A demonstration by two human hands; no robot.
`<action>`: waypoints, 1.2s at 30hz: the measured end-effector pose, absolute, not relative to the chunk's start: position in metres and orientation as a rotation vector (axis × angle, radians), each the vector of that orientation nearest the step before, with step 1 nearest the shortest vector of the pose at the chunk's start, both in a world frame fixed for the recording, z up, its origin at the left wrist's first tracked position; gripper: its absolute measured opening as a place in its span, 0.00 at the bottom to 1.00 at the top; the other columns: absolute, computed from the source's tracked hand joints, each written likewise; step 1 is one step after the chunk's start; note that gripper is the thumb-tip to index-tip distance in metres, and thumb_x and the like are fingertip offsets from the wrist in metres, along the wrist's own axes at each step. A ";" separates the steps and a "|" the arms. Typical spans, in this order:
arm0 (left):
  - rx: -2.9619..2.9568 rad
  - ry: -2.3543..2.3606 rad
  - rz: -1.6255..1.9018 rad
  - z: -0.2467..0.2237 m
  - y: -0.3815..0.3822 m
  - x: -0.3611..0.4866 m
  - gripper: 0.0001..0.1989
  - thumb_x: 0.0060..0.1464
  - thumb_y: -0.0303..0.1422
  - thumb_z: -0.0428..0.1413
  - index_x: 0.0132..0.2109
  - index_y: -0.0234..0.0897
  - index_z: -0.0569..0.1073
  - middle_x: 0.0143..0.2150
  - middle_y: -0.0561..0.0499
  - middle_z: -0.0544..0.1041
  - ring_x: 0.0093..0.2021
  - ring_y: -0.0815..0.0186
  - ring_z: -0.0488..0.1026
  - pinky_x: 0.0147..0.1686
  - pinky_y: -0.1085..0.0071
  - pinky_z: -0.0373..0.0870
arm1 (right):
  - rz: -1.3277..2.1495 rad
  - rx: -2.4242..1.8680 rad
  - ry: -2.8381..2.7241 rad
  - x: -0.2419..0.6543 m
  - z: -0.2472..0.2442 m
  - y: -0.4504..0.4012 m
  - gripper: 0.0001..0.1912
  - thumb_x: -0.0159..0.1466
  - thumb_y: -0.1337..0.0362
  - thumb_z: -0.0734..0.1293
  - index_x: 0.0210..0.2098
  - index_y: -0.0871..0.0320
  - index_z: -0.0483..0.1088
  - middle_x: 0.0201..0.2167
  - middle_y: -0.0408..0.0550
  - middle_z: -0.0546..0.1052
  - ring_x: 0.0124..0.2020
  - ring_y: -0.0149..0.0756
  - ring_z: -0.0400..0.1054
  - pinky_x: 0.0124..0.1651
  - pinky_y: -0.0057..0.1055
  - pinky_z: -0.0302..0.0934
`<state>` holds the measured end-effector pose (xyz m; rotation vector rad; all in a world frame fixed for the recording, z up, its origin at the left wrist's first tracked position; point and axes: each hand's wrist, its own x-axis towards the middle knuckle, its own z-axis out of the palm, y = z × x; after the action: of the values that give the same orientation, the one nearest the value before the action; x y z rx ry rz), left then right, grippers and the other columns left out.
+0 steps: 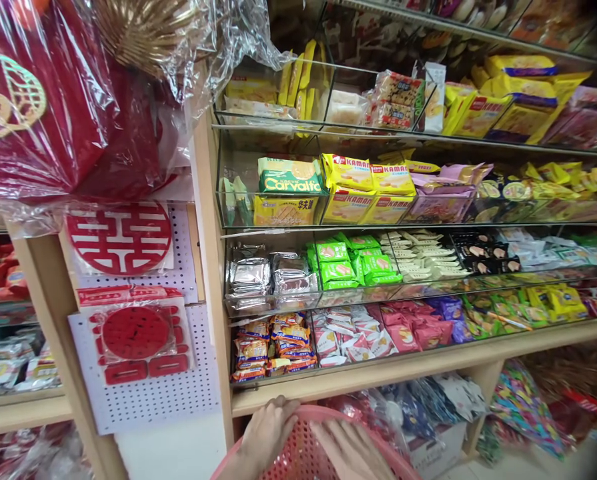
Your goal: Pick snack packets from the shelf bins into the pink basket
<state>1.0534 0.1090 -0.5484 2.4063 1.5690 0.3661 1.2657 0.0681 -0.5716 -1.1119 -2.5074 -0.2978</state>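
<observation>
A pink perforated plastic basket [305, 460] is at the bottom centre, cut off by the lower edge of the view. My left hand [271, 433] rests at its upper left rim, with the fingers bent over the rim and the fingertips near the wooden shelf edge. Reaching over the basket's inside, my right hand [351, 447] has its fingers stretched out and slightly apart, with nothing seen in them. Just above stand orange snack packs [293, 343], white and pink packets [353, 333] and green packets [333, 260] in clear-fronted shelf compartments.
Yellow KAMAN packs [348, 173] sit higher up. A wooden post [218, 300] divides the shelves from a white pegboard [153, 393] with red decorations. A plastic-wrapped red bag [78, 133] hangs at upper left. Bagged goods [408, 407] lie below the bottom shelf.
</observation>
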 end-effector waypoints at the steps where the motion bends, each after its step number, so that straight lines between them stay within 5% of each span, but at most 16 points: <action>1: 2.415 1.560 0.377 -0.550 0.110 1.053 0.21 0.60 0.38 0.38 0.57 0.55 0.67 0.49 0.50 0.74 0.48 0.57 0.72 0.47 0.65 0.68 | -0.248 -1.097 -2.494 1.265 -0.541 0.067 0.39 0.56 0.41 0.63 0.60 0.54 0.60 0.51 0.57 0.73 0.46 0.52 0.69 0.45 0.44 0.66; 7: 2.442 1.524 0.430 -0.561 0.113 1.049 0.21 0.60 0.39 0.39 0.56 0.57 0.66 0.50 0.50 0.74 0.48 0.57 0.72 0.46 0.64 0.69 | -0.364 -0.991 -2.250 1.247 -0.376 0.092 0.24 0.66 0.54 0.56 0.57 0.60 0.60 0.50 0.54 0.70 0.50 0.42 0.63 0.53 0.44 0.58; 13: 2.418 1.534 0.414 -0.555 0.111 1.052 0.21 0.60 0.38 0.39 0.55 0.55 0.68 0.49 0.49 0.74 0.48 0.58 0.72 0.48 0.64 0.69 | -0.578 -1.092 -2.339 1.215 -0.293 0.169 0.15 0.67 0.65 0.56 0.50 0.64 0.65 0.46 0.55 0.70 0.48 0.42 0.62 0.49 0.38 0.59; 21: 2.399 1.560 0.375 -0.556 0.113 1.051 0.21 0.59 0.36 0.40 0.56 0.52 0.67 0.52 0.48 0.73 0.51 0.57 0.71 0.50 0.63 0.68 | -0.455 -1.425 -2.488 1.190 -0.252 0.221 0.24 0.67 0.64 0.54 0.62 0.63 0.53 0.55 0.62 0.68 0.54 0.49 0.64 0.50 0.40 0.59; 36: 2.430 1.545 0.386 -0.557 0.116 1.050 0.22 0.60 0.38 0.38 0.56 0.56 0.66 0.50 0.50 0.74 0.49 0.58 0.72 0.47 0.66 0.70 | -0.314 -1.541 -2.547 1.185 -0.247 0.255 0.32 0.62 0.61 0.64 0.63 0.60 0.52 0.51 0.58 0.72 0.49 0.47 0.67 0.51 0.41 0.60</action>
<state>1.0501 0.1157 -0.5568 2.4301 1.5454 0.3864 1.1851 0.2549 -0.2470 -1.5411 -2.5469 -0.3139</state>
